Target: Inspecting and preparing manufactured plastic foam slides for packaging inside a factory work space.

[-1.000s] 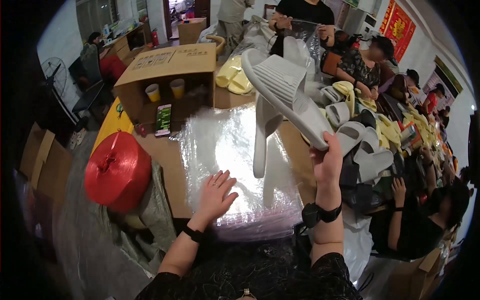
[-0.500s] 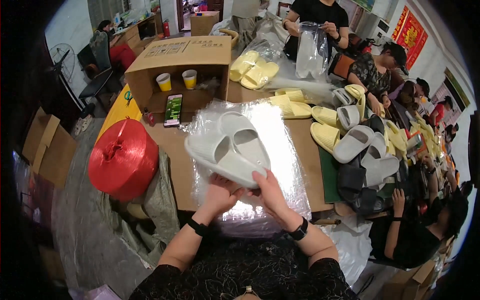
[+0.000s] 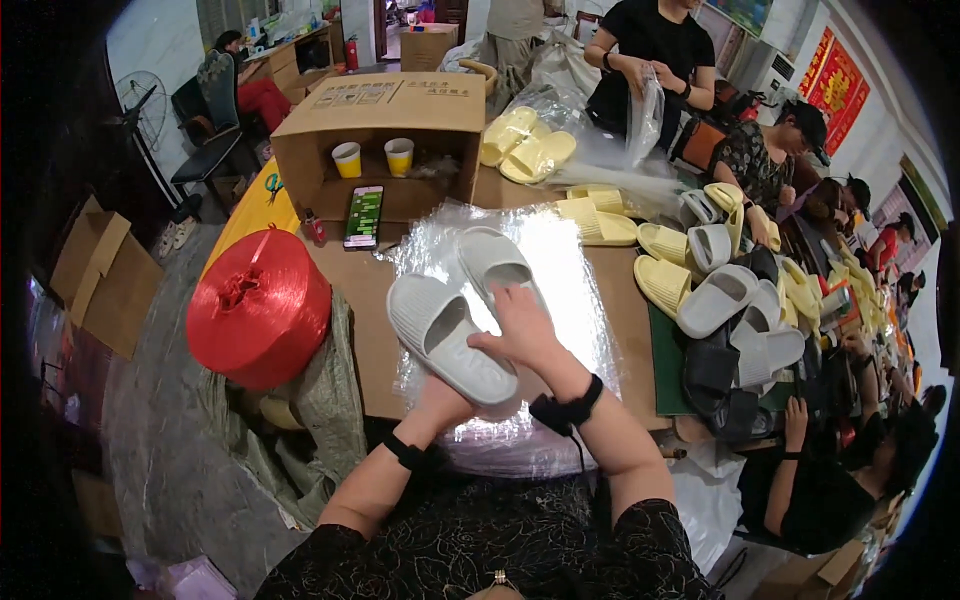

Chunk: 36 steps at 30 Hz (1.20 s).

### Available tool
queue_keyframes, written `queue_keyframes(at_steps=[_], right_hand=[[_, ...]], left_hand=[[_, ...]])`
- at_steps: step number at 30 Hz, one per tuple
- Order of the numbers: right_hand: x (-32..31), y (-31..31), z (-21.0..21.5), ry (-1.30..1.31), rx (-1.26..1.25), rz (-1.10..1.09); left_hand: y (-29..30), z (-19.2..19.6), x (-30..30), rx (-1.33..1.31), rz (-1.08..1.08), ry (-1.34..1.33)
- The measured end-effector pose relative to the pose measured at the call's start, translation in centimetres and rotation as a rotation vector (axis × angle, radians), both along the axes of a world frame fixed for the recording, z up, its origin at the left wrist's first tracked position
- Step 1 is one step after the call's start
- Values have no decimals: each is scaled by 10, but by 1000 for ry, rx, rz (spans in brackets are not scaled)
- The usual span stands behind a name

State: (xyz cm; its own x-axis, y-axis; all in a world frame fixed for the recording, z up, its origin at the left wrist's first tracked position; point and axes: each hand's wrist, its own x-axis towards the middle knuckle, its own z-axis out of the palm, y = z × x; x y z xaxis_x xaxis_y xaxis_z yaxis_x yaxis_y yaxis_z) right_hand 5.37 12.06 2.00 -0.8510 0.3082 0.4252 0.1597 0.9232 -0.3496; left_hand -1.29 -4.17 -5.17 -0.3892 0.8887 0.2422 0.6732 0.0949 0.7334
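Note:
Two light grey ribbed slide slippers are in front of me, above a stack of clear plastic bags [image 3: 578, 330]. My left hand [image 3: 442, 402] is closed around the heel end of the left slipper [image 3: 428, 312], its fingers mostly hidden beneath the sole. The right slipper [image 3: 490, 250] lies a little farther away, toe pointing away from me. My right hand [image 3: 522, 325] reaches over that slipper's footbed and grips it, with its thumb stretched toward the left slipper's edge. The right slipper's heel is hidden under this hand.
An open cardboard box [image 3: 375, 105] holding two paper cups stands beyond a phone [image 3: 364, 217]. At left sits a red twine roll [image 3: 258, 308]. Yellow slippers [image 3: 600, 220], grey and black slippers [image 3: 712, 360] crowd the right side. Co-workers sit there; another person [image 3: 655, 45] stands behind.
My right hand has moved from the heels up onto the right slipper. The slippers are now farther apart. The standing person's bag, with pale slippers showing in it before, is now bunched in their hands.

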Motion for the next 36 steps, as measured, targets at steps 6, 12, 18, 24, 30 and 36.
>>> queue_keyframes(at_steps=[6,12,18,24,30,36], right_hand=[[-47,39,-3,-341,-186,12],[-38,43,-11,-86,-161,-161],[-5,40,-13,-118,-176,-367],[-12,50,-28,-266,-158,-393],[29,80,-31,-81,-178,-476],[131,84,0,268,-261,-592]], left_hand=[[3,15,1,-115,-6,205],[0,9,-9,-76,-87,279],[0,1,-18,-229,-155,329],[0,7,-13,-258,-151,416],[-6,21,-4,-255,-207,489],[6,32,-7,-367,-118,532]])
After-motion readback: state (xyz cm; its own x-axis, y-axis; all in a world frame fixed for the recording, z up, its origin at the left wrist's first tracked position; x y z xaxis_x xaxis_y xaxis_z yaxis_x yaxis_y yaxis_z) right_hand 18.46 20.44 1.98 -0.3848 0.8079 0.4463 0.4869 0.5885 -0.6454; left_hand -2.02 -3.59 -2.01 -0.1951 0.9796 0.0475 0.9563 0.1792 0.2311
